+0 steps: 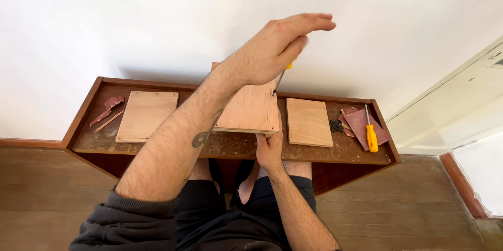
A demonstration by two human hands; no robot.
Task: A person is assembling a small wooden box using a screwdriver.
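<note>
left hand [275,47] wraps a yellow-handled screwdriver [281,75], tip on the upright plywood panel [251,107] — right hand [269,149] pinches its lower edge; two panels [146,115] lie loose, screws [336,125] unused.

Home room used as a makeshift woodworking spot: white plaster wall [131,20], wooden plank floor [47,198], red skirting board [461,185]; low brown bench [230,146] bearing plywood panels [146,115], sandpaper sheets [361,123], black screws [336,126], yellow-handled screwdriver [371,137].
</note>
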